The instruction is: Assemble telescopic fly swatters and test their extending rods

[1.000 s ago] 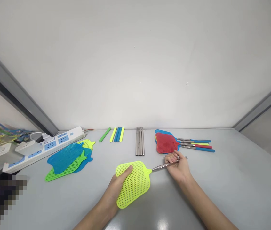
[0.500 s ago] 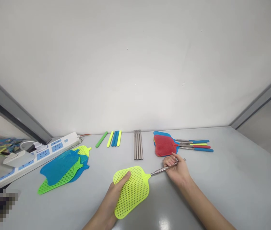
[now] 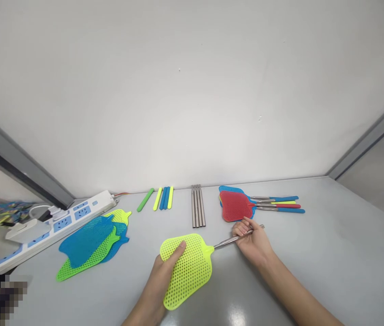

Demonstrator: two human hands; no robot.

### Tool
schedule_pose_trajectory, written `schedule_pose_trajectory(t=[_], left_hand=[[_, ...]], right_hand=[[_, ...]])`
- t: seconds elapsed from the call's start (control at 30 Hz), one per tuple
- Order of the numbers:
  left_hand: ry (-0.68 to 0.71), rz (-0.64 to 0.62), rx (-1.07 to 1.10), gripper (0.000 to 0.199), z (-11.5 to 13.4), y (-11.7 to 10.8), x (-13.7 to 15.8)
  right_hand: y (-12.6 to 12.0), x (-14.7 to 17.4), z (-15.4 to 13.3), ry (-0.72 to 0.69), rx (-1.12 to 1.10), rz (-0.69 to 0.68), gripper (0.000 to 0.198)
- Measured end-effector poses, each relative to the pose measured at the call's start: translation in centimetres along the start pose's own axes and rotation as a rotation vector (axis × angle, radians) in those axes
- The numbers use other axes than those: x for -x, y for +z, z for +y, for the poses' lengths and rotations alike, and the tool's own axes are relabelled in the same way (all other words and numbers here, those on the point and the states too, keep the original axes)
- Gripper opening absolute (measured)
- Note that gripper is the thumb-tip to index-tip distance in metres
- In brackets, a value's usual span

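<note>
My left hand [image 3: 166, 276] grips a yellow-green fly swatter head [image 3: 192, 271] by its left edge, thumb on top of the mesh. A metal rod [image 3: 225, 242] joins the neck of this head, and my right hand [image 3: 251, 240] is closed around the rod near its far end. The rod's bare tip shows just past my right fingers, with no coloured grip on it. Right behind that hand lies a pile of fly swatters with a red head [image 3: 235, 207] on top, blue ones beneath, and blue, yellow and red handles [image 3: 289, 210].
Several metal rods [image 3: 198, 208] lie side by side at the back middle. Left of them are green, yellow and blue handle grips [image 3: 163, 198]. Loose blue and green swatter heads [image 3: 86, 242] overlap at the left, beside a white power strip [image 3: 91, 203] with plugs.
My hands keep nearly the same hold on the swatter head and rod. The whole view has shifted very slightly; nothing on the table has been moved.
</note>
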State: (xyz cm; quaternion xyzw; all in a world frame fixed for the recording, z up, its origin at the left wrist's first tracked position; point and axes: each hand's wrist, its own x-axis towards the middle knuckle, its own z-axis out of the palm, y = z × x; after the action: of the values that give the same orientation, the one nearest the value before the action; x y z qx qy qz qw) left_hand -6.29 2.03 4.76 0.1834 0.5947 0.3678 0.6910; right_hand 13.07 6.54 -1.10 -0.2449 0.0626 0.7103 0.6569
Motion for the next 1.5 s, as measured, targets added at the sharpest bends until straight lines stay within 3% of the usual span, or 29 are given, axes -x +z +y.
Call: schedule_pose_trajectory(t=[0.2, 0.33, 0.5, 0.7, 0.9, 1.1, 1.33, 1.5], left_hand=[[-0.053, -0.102, -0.009, 0.041, 0.6, -0.8, -0.1], [0.031, -0.077, -0.040, 0.041, 0.0, -1.3, -0.8], [0.036, -0.126, -0.041, 0.044, -0.3, -1.8, -1.5], [-0.035, -0.087, -0.023, 0.044, 0.6, -1.0, -0.7], [0.002, -0.003, -0.058, 0.042, 0.4, -0.4, -0.3], [0.023, 0.028, -0.074, 0.043, 0.3, -0.4, -0.4], [0.039, -0.103, -0.063, 0.045, -0.1, -1.4, -1.4], [0.110, -0.121, -0.101, 0.043, -0.1, -1.8, -1.8]], right_hand=[[-0.1, 0.2, 0.5, -0.025, 0.022, -0.011, 0.028], [-0.3, 0.1, 0.5, -0.039, 0.024, 0.009, 0.029], [-0.5, 0.0, 0.4, -0.054, 0.083, -0.025, 0.031], [-0.2, 0.1, 0.4, -0.054, 0.044, 0.024, 0.029], [-0.5, -0.1, 0.3, -0.058, 0.088, -0.023, 0.029], [-0.1, 0.1, 0.4, -0.068, 0.059, 0.023, 0.029], [0.3, 0.6, 0.6, -0.043, -0.033, 0.083, 0.028], [0.2, 0.6, 1.0, -0.084, -0.062, 0.085, 0.028]])
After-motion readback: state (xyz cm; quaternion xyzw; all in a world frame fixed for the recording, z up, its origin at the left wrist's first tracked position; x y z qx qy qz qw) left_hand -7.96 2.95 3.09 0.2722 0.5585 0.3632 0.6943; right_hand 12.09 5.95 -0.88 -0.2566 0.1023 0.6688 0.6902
